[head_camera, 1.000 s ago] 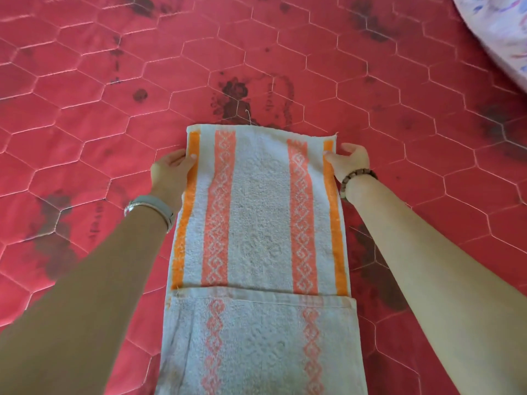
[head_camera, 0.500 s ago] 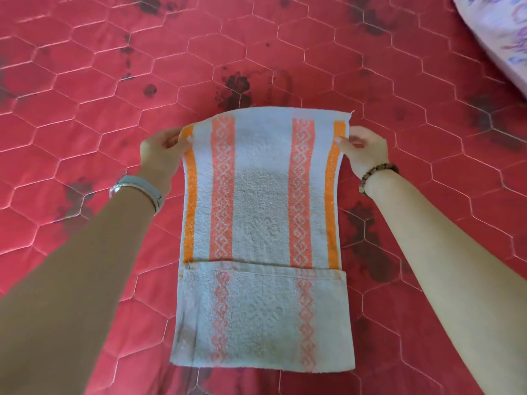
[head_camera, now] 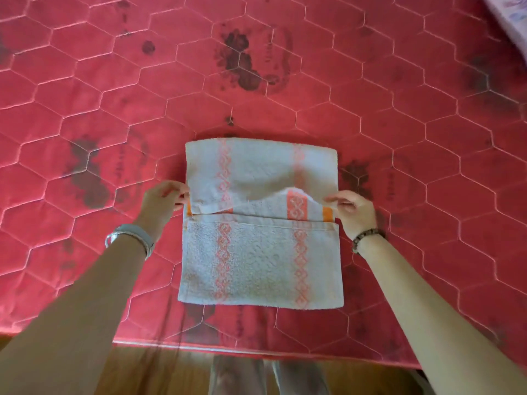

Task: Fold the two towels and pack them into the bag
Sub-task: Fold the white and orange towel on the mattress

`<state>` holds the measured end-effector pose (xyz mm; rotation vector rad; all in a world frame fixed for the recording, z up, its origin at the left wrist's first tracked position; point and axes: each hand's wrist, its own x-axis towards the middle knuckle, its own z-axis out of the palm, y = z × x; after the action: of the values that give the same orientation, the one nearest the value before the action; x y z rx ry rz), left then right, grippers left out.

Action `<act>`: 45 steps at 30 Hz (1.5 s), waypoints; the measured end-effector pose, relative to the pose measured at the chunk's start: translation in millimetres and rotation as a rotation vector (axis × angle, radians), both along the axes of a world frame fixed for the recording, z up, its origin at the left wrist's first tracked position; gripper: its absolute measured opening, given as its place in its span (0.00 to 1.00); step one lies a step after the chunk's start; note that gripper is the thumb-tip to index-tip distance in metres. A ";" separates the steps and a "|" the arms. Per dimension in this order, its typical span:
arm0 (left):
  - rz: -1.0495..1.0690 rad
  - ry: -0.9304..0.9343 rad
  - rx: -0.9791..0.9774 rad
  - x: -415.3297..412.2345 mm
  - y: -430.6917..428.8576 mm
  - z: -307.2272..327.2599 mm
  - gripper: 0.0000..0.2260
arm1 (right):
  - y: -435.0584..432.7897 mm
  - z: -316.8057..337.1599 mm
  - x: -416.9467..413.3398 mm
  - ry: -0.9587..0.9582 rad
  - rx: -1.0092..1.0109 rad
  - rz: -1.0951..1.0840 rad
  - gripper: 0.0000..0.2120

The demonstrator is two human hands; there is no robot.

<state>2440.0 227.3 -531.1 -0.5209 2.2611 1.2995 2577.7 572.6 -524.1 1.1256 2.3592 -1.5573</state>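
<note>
We see a red quilted mattress (head_camera: 85,109) with dark stains, and below its near edge a wooden floor (head_camera: 156,372). A white towel (head_camera: 256,260) with orange stripes lies near the near edge, at the middle, with its far flap and near flap both folded inward. Our left hand (head_camera: 159,206) pinches the left corner of the far flap, and our right hand (head_camera: 353,212) pinches the right corner. A patterned cloth (head_camera: 510,15) shows at the far right corner.

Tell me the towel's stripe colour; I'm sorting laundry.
Orange stripes on a white towel, clearest in the head view.
</note>
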 end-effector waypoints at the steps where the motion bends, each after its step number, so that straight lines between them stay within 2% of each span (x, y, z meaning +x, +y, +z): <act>1: -0.002 -0.017 0.007 5.1 0.5 -2.5 0.12 | -1.8 -2.8 3.5 -0.004 -0.012 -0.004 0.21; 4: 0.014 0.023 -0.012 12.6 3.1 -9.0 0.08 | -5.8 -3.2 6.6 -0.022 -0.104 -0.069 0.20; 7: 0.045 0.063 -0.057 12.6 6.6 -12.0 0.10 | -5.0 -3.9 3.8 -0.014 -0.179 -0.128 0.16; 11: -0.035 0.082 -0.202 14.1 22.2 -7.4 0.09 | -1.6 -5.6 -2.3 -0.020 -0.066 -0.040 0.07; 14: -0.097 0.055 -0.249 13.2 26.7 -9.9 0.06 | -2.8 -3.8 -7.1 0.001 -0.044 -0.030 0.10; 17: -0.024 0.061 -0.207 13.0 25.1 -12.1 0.10 | -1.9 3.0 -7.1 0.036 -0.012 -0.020 0.14; 21: 0.010 0.108 -0.212 18.5 17.9 -6.9 0.08 | -3.3 13.1 4.1 0.068 -0.039 0.007 0.16; 34: 0.014 0.054 -0.186 37.7 9.7 -17.5 0.09 | -8.5 0.7 19.3 -0.047 0.002 0.056 0.21; 37: 0.033 0.077 -0.141 33.2 13.6 -11.9 0.10 | -4.8 4.4 9.1 -0.060 -0.037 0.046 0.24; 40: 0.033 0.102 -0.077 15.5 19.8 -8.1 0.10 | 0.2 9.3 -13.1 -0.038 -0.051 0.019 0.23; 43: -0.051 0.169 -0.151 -11.5 21.6 -12.2 0.05 | 5.6 11.0 -42.3 -0.004 -0.022 -0.022 0.22; 45: -0.077 0.175 -0.196 -34.3 10.6 -43.0 0.07 | 9.7 10.1 -61.4 0.002 -0.005 -0.037 0.22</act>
<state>2405.7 237.8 -574.1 -0.3950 2.5431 1.1314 2516.4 582.3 -514.0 1.1736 2.3480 -1.5758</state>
